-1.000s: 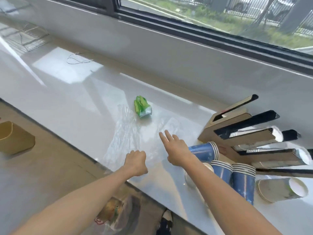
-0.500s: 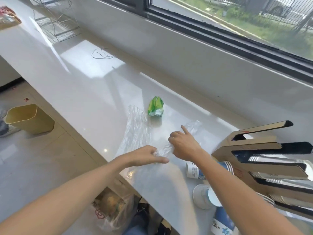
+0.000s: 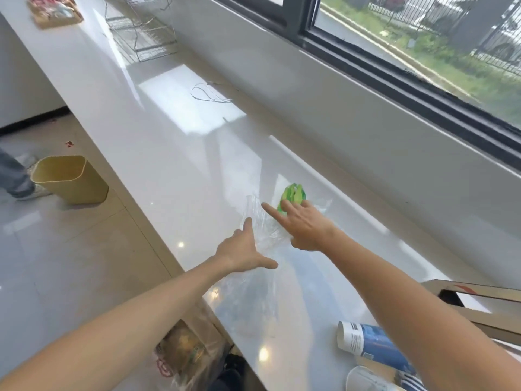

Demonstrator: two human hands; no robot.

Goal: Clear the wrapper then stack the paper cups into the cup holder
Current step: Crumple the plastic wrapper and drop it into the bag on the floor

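Print covers the white panel of the blue paper cup (image 3: 372, 343) lying on its side near the counter's (image 3: 174, 153) front edge, but the lettering is too small to read. A second cup (image 3: 366, 379), white inside, sits just in front of it, cut off by the frame. The cardboard cup holder (image 3: 485, 306) lies just beyond the blue cup, its dark slot facing left; I cannot tell what it holds.

Farther along the counter from the blue cup, the clear plastic wrapper (image 3: 262, 232) lies flat and crinkled. The left hand (image 3: 242, 252) hovers at its near edge, fingers spread open, gripping nothing. The right hand (image 3: 301, 227) reaches past it, fingers splayed, tips touching a crumpled green wrapper (image 3: 293, 194); whether it grips is unclear.

Beyond lie loose wire (image 3: 211, 94) and a wire rack (image 3: 146, 38). A tan bin (image 3: 70, 179) stands on the floor, left of the counter, and a plastic bag (image 3: 186, 354) with unclear contents sits below the counter edge.
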